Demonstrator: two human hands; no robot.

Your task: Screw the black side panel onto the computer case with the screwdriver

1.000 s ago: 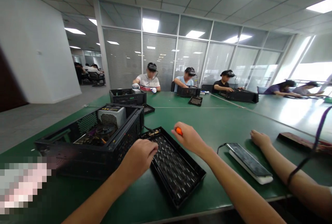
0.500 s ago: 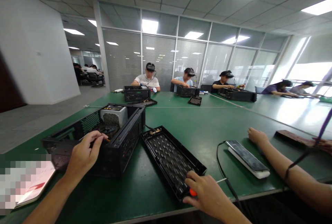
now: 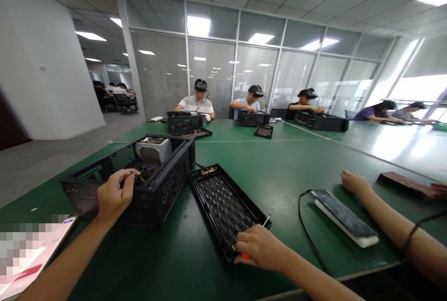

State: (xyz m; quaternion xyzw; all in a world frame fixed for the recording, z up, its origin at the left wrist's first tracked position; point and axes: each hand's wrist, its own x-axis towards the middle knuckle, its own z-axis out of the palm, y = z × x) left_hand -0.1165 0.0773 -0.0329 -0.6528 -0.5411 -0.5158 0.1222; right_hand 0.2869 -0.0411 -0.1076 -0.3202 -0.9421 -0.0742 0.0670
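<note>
An open black computer case (image 3: 176,166) lies on the green table at left, its grey power supply (image 3: 153,149) showing inside. At the near rim of the case is my left hand (image 3: 117,194), closed in a pinch. A bit of orange shows by its fingertips, but what they hold, if anything, is too small to make out. My right hand (image 3: 260,247) is wrapped around a screwdriver (image 3: 245,256) with an orange-red handle, its thin shaft sticking out above the knuckles. Under that hand lies the black front panel (image 3: 223,198) of the case, inner side up.
A phone on a white block (image 3: 345,215), with a black cable, lies at right beside another person's arm (image 3: 380,219). A booklet (image 3: 45,254) is at the near left. Across the table, several people work on other computer cases (image 3: 185,123).
My right hand has shifted left over the front panel, and the screwdriver's shaft now points up and away instead of right. My left hand stays pinched at the case rim.
</note>
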